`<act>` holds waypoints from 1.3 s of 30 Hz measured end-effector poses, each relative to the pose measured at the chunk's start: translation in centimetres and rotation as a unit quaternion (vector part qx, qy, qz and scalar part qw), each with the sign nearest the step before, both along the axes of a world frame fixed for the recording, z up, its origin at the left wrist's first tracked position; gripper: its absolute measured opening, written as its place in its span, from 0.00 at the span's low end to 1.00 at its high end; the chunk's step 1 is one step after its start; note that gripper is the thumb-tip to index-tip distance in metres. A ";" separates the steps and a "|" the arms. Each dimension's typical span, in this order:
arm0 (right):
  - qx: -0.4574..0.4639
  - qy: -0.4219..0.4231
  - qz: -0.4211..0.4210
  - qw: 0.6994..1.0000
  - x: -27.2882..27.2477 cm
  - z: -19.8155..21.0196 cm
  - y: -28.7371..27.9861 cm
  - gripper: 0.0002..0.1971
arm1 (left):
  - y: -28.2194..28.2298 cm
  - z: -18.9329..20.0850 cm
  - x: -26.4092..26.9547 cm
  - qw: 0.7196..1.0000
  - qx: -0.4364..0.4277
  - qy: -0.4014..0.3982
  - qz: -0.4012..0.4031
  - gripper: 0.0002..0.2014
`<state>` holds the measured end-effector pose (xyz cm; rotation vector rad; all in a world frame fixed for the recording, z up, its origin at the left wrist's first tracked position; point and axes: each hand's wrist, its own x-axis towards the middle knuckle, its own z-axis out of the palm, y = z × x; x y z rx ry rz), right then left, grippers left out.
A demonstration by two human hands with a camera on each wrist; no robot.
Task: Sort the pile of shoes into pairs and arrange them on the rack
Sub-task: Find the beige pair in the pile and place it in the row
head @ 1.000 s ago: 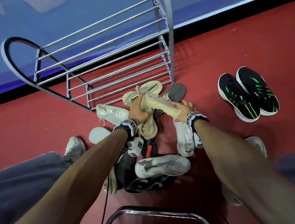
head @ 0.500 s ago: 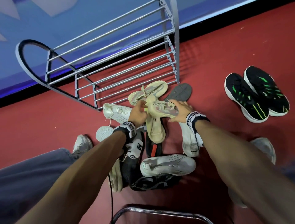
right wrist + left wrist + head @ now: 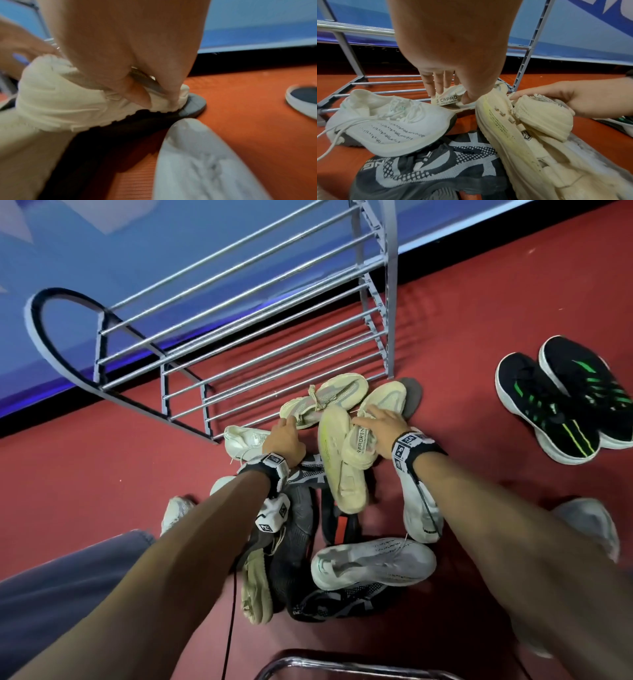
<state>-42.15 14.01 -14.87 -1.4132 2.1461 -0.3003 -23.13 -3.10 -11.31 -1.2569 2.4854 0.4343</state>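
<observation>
A pile of mixed shoes lies on the red floor before the empty metal rack (image 3: 274,337). My right hand (image 3: 376,422) grips a cream sneaker (image 3: 387,400) over its upper, the fingers curled into it (image 3: 145,97). It lies across a grey sole (image 3: 193,105). My left hand (image 3: 284,433) reaches with straight fingers to a matching cream sneaker (image 3: 329,398) by the rack, and its thumb touches the printed heel (image 3: 447,100). A third cream shoe (image 3: 339,467) lies on its side between my wrists, sole edge showing.
A black-and-green pair (image 3: 561,398) stands apart at the right. The pile holds a white sneaker (image 3: 245,440), a black-and-grey knit shoe (image 3: 428,169), a grey-white sneaker (image 3: 373,563) and others. A chrome tube frame (image 3: 342,669) is near me. A blue wall backs the rack.
My left hand let go of the cream sneaker that both hands held and moved to the one by the rack. My right hand carried its sneaker right and down onto the grey sole.
</observation>
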 end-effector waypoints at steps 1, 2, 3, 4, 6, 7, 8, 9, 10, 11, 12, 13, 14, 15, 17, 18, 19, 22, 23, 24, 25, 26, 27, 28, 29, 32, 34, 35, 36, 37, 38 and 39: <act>0.007 -0.044 -0.015 0.999 0.3 -0.7 -0.2 0.36 | -0.2 -0.3 -0.5 1.000 -0.013 -0.008 -0.008 0.30; 0.008 -0.075 -0.028 0.997 0.5 -1.2 -0.5 0.37 | -0.5 -0.8 -0.9 0.999 -0.025 -0.012 -0.021 0.31; 0.007 -0.094 -0.040 0.995 0.5 -1.8 -0.9 0.37 | -0.7 -1.2 -1.4 0.999 -0.037 -0.015 -0.034 0.33; 0.008 -0.102 -0.045 0.994 0.5 -2.1 -1.2 0.37 | -1.1 -1.8 -1.9 0.998 -0.048 -0.019 -0.044 0.35; 0.000 -0.117 -0.052 0.992 0.3 -2.6 -1.7 0.35 | -2.0 -2.6 -2.9 0.996 -0.059 -0.029 -0.058 0.39; -0.009 -0.129 -0.062 0.990 0.4 -2.9 -1.8 0.34 | -2.4 -3.0 -3.3 0.996 -0.056 -0.036 -0.062 0.41; -0.018 -0.141 -0.079 0.987 0.5 -3.2 -1.7 0.35 | -2.7 -3.5 -3.6 0.996 -0.054 -0.041 -0.064 0.43; -0.029 -0.153 -0.098 0.983 0.7 -3.5 -1.6 0.36 | -2.8 -3.9 -4.0 0.996 -0.050 -0.044 -0.060 0.44; -0.040 -0.162 -0.117 0.979 1.0 -3.8 -1.4 0.39 | -2.8 -4.3 -4.2 0.996 -0.050 -0.043 -0.057 0.44; -0.047 -0.170 -0.134 0.975 1.1 -4.0 -1.4 0.41 | -2.7 -4.5 -4.5 0.996 -0.054 -0.040 -0.053 0.44; -0.053 -0.173 -0.144 0.973 1.3 -3.9 -1.3 0.42 | -2.7 -4.7 -4.7 0.996 -0.064 -0.038 -0.047 0.44; -0.057 -0.175 -0.150 0.971 1.4 -3.9 -1.3 0.43 | -2.6 -4.8 -4.9 0.996 -0.074 -0.036 -0.043 0.42; -0.059 -0.175 -0.152 0.971 1.5 -3.7 -1.2 0.43 | -2.6 -5.1 -4.9 0.996 -0.075 -0.039 -0.037 0.40; -0.060 -0.176 -0.153 0.971 1.5 -3.5 -1.2 0.43 | -2.5 -5.1 -4.9 0.996 -0.068 -0.044 -0.026 0.36; -0.054 -0.167 -0.159 0.971 1.5 -3.0 -1.2 0.45 | -2.2 -5.3 -4.4 0.996 -0.067 -0.060 -0.007 0.28; -0.051 -0.157 -0.169 0.972 1.6 -2.8 -1.2 0.46 | -2.1 -5.6 -4.1 0.994 -0.081 -0.069 -0.005 0.25; -0.053 -0.146 -0.188 0.970 1.6 -2.8 -1.2 0.47 | -2.0 -5.7 -3.8 0.992 -0.094 -0.080 -0.006 0.24; -0.062 -0.094 -0.255 0.960 2.2 -2.9 -0.8 0.45 | -2.0 -5.4 -3.4 0.991 -0.091 -0.095 0.005 0.22; -0.057 -0.050 -0.271 0.960 2.5 -3.1 -0.5 0.44 | -1.9 -5.0 -3.4 0.995 -0.069 -0.076 0.012 0.22; -0.053 -0.007 -0.281 0.958 2.8 -3.1 -0.2 0.44 | -1.9 -4.6 -3.3 0.997 -0.053 -0.052 0.016 0.21; -0.054 0.024 -0.290 0.955 3.0 -3.0 0.1 0.45 | -1.8 -4.1 -3.0 0.999 -0.045 -0.027 0.016 0.20; -0.058 0.037 -0.302 0.951 3.2 -2.7 0.3 0.44 | -1.6 -3.6 -2.7 0.999 -0.050 -0.006 0.010 0.19; -0.066 0.035 -0.319 0.945 3.4 -2.6 0.4 0.43 | -1.4 -3.0 -2.3 0.998 -0.062 0.013 0.005 0.18; -0.068 0.031 -0.341 0.937 3.5 -2.3 0.4 0.40 | -1.1 -2.3 -1.9 0.997 -0.078 0.023 0.002 0.17; -0.066 0.024 -0.365 0.928 3.7 -2.1 0.4 0.38 | -0.8 -1.4 -1.6 0.996 -0.087 0.036 0.004 0.17; -0.057 -0.075 -0.445 0.891 4.2 -1.2 0.2 0.31 | -0.1 0.9 -0.6 0.995 -0.076 0.055 0.025 0.25; -0.047 -0.192 -0.489 0.850 4.5 -0.6 0.1 0.26 | 0.2 2.1 0.2 0.997 -0.064 0.036 0.021 0.30; -0.046 -0.244 -0.509 0.824 4.6 -0.4 0.1 0.26 | 0.6 3.0 0.5 0.998 -0.062 0.024 0.010 0.29; -0.049 -0.284 -0.533 0.796 4.7 -0.4 0.0 0.30 | 1.1 3.8 0.8 0.998 -0.058 0.025 0.012 0.26; -0.049 -0.319 -0.550 0.770 5.0 -0.6 -0.1 0.40 | 1.8 4.6 1.0 0.998 -0.055 0.029 0.018 0.23; -0.039 -0.344 -0.548 0.761 5.4 -0.2 -0.2 0.52 | 2.5 5.3 1.2 0.998 -0.042 0.038 0.039 0.24; -0.029 -0.366 -0.533 0.762 5.9 0.1 0.0 0.59 | 3.6 6.1 1.2 0.996 -0.014 0.055 0.068 0.27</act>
